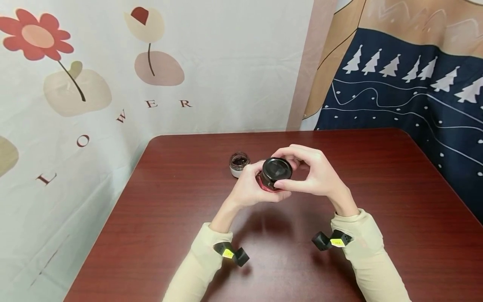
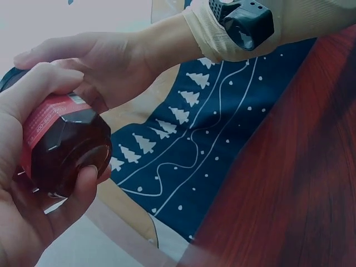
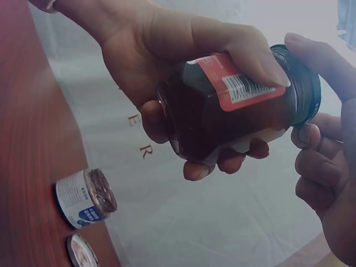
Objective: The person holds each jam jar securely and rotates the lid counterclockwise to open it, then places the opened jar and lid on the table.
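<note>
My left hand [image 1: 250, 188] grips a faceted glass jar [image 3: 222, 111] with dark contents and a red barcode label. Its fingers and thumb wrap the jar body, which is held above the table and tilted. A black lid [image 1: 277, 168] sits on the jar's mouth. At that lid, my right hand [image 1: 315, 172] pinches the rim between thumb and fingers. In the left wrist view the jar's faceted base [image 2: 75, 150] shows, while the right hand [image 2: 105, 61] covers much of the lid.
On the reddish-brown table [image 1: 181, 209], behind my left hand, stands a small uncovered glass jar [image 1: 239, 162] with a white and blue label. A loose round lid [image 3: 82, 253] lies beside it. Printed cloths [image 1: 234, 63] hang behind the table.
</note>
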Action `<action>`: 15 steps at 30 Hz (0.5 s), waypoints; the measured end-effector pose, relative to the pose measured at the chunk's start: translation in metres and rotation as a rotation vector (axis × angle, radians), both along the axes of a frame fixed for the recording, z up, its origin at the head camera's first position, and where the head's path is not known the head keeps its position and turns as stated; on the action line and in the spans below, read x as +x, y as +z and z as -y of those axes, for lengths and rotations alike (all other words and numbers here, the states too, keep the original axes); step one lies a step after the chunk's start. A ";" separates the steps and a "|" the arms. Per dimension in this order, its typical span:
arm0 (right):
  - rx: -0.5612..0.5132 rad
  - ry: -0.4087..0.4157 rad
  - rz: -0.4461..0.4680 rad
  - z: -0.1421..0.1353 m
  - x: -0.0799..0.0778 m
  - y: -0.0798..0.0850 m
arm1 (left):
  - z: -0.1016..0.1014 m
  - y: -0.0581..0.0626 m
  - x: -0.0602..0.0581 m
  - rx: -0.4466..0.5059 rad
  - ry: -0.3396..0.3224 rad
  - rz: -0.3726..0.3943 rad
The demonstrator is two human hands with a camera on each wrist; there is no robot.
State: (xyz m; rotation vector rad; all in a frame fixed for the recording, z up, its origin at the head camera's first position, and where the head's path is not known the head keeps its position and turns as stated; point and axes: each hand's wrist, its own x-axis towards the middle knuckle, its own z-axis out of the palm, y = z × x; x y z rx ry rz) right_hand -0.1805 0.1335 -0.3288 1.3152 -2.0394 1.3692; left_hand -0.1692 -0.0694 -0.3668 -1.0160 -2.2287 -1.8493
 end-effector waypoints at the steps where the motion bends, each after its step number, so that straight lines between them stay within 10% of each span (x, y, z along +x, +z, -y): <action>1: -0.002 0.006 0.010 0.000 0.000 0.000 | 0.000 0.000 0.000 -0.008 -0.004 -0.007; 15: -0.005 0.097 0.013 -0.003 0.000 0.001 | 0.002 0.002 0.000 -0.023 -0.088 -0.065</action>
